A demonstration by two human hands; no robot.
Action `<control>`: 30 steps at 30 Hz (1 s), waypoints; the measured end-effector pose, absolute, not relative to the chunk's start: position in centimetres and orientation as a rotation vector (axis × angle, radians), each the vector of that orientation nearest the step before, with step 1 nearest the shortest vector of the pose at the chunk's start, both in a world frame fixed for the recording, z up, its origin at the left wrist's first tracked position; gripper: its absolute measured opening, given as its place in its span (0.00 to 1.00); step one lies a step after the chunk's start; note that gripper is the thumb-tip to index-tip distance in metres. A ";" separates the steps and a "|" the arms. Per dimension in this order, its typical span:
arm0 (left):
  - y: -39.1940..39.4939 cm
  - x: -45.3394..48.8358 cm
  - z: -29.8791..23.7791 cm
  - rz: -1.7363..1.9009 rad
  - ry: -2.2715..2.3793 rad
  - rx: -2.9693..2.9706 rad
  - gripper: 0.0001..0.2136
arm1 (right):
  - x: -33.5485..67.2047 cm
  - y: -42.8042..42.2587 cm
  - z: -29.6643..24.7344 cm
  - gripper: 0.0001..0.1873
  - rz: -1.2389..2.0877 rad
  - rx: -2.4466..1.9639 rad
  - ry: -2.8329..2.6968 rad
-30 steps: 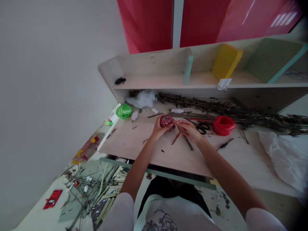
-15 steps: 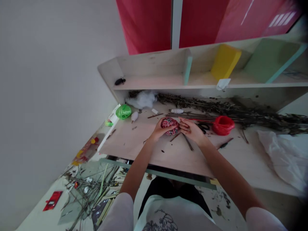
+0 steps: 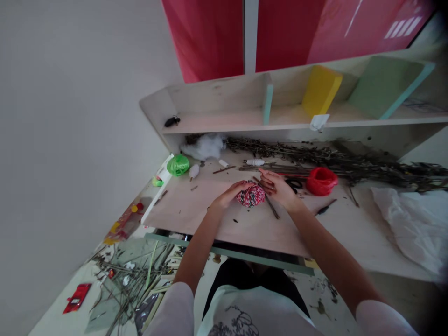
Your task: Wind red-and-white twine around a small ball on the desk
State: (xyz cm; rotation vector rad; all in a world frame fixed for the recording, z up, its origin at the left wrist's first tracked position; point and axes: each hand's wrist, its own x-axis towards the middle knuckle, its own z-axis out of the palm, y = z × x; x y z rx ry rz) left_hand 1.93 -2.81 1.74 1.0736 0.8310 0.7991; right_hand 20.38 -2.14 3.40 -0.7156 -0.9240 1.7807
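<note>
A ball of red, white and dark twine (image 3: 251, 196) is low over the desk in front of me. My left hand (image 3: 231, 193) grips it from the left, with its fingers over the top. Just right of the ball, my right hand (image 3: 275, 187) has its fingers bent and drawn together; what they hold, if anything, is too small to make out. A thin brown stick (image 3: 272, 207) lies on the desk below the right hand. Behind that hand are black scissors (image 3: 294, 185), partly hidden, and a roll of red plastic string (image 3: 321, 181).
A green string ball (image 3: 178, 165), white fluff (image 3: 206, 147) and a white thread spool (image 3: 255, 162) lie toward the back left. Dried branches (image 3: 308, 156) stretch below the shelf (image 3: 217, 122). Clear plastic (image 3: 409, 224) lies at right. Sticks (image 3: 129, 275) litter the floor at left.
The twine ball has turned and shifted slightly toward me. My left fingers now lie over its top instead of around its side. My right hand stays beside it.
</note>
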 end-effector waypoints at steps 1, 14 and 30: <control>-2.8 1.9 1.7 0.792 0.830 1.084 0.17 | 20.3 -2.2 3.4 0.16 1.772 -0.719 -0.935; -3.1 1.4 1.7 0.800 0.728 0.958 0.12 | 19.8 -2.3 2.7 0.20 1.692 -0.834 -0.988; -0.8 -1.5 2.8 1.455 0.674 0.110 0.25 | 19.1 -2.7 2.0 0.18 1.633 -0.895 -1.106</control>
